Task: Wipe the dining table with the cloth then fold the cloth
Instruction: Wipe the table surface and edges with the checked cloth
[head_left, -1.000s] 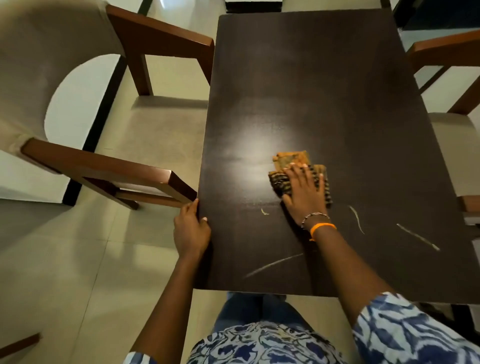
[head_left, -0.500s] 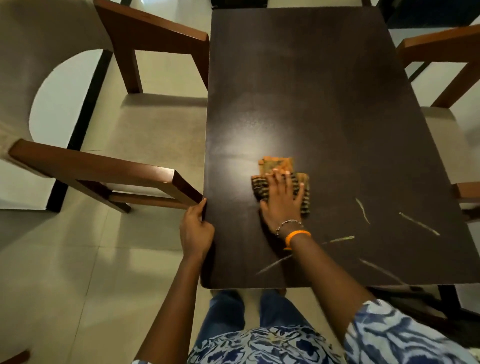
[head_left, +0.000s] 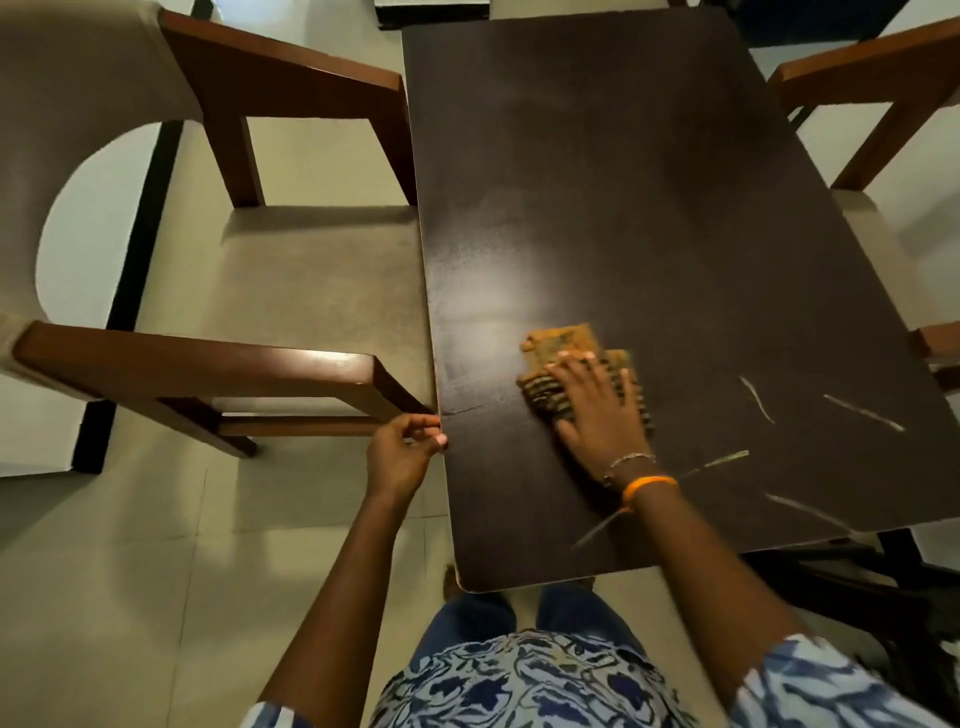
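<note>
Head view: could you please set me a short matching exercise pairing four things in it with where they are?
Things:
1. cloth
2. left hand
3. chair
4. streaks

Places:
A. left of the table
B. under the right hand
C. at the table's left edge
D. on the tabletop, right of the cloth

Pairs: 1-B, 2-C, 3-A, 4-D

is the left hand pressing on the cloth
No, the left hand grips the dark brown wooden table's side edge, while the right hand lies flat on the folded orange striped cloth.
</note>
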